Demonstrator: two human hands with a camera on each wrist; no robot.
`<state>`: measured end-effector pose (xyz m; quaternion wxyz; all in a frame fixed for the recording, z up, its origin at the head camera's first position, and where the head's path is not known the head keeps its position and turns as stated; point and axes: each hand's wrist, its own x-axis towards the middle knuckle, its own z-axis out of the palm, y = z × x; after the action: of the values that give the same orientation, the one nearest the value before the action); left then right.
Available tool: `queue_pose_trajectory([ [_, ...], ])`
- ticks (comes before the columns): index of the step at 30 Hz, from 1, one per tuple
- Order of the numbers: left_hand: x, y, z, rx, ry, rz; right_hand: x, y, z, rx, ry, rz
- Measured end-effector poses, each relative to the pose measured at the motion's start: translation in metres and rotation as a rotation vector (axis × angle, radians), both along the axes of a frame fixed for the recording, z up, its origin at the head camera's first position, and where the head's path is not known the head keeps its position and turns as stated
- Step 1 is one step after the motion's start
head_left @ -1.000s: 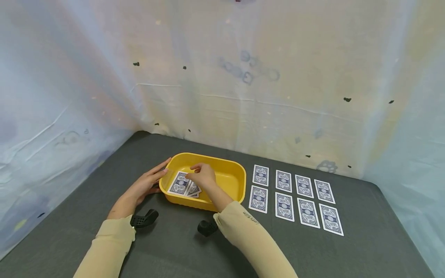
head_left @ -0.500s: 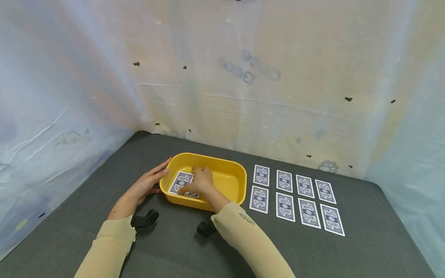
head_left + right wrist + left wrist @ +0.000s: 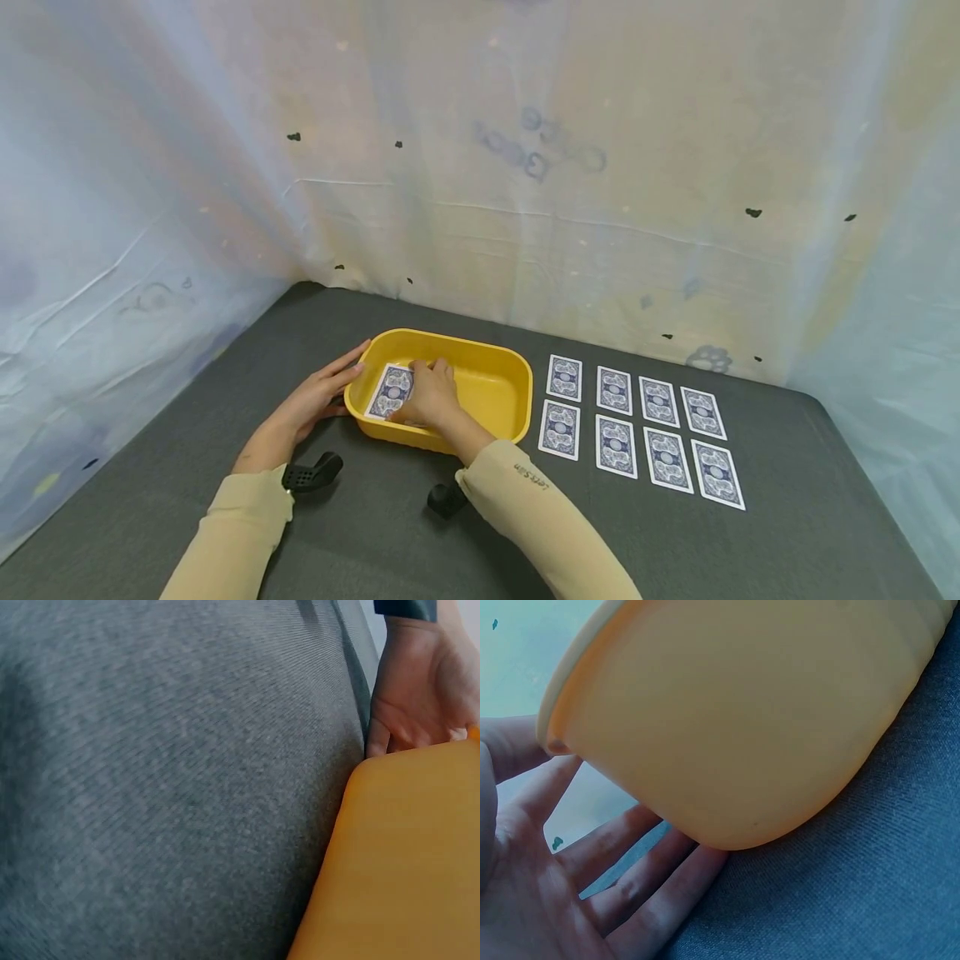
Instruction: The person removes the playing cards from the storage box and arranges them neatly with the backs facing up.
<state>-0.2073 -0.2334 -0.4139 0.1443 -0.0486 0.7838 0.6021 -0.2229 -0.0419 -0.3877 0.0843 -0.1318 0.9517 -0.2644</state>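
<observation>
A yellow plastic basin (image 3: 491, 392) sits on the dark table. My left hand (image 3: 318, 392) holds its left end, thumb at the rim and the other fingers against the outer wall, as the left wrist view shows. Inside the basin, at its left end, a playing card (image 3: 392, 390) lies with its blue patterned back up. My right hand (image 3: 430, 398) reaches in just right of it, thumb and fingers bent down around cards that the hand mostly hides. The right wrist view shows only the basin's outside, the cloth and the left hand.
Right of the basin, several face-down playing cards (image 3: 617, 446) lie in two rows on the dark cloth-covered table (image 3: 375, 533). A pale patterned curtain (image 3: 480, 208) hangs behind and at the sides. Black wrist devices (image 3: 313, 472) are on both wrists.
My right hand has lowered from above the cards onto them, its fingers spreading around the fanned ones, which are now covered. The visible card has shifted slightly. My left hand stays put.
</observation>
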Motion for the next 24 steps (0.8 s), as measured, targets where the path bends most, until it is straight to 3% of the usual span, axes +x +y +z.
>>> queue_pose_trajectory([
  [5, 0.0, 0.0, 0.0, 0.01, -0.004, -0.001, 0.001, -0.003, 0.002, 0.0, 0.066, -0.021],
  [9, 0.0, 0.0, 0.001, 0.015, -0.005, -0.005, 0.001, -0.004, 0.004, -0.039, 0.051, -0.024],
  [20, -0.001, 0.002, 0.002, 0.01, -0.006, -0.011, 0.001, 0.007, 0.011, -0.33, 0.018, -0.017],
  [24, -0.001, 0.002, 0.002, 0.007, -0.014, -0.009, 0.001, 0.013, 0.014, -0.39, -0.003, -0.034],
])
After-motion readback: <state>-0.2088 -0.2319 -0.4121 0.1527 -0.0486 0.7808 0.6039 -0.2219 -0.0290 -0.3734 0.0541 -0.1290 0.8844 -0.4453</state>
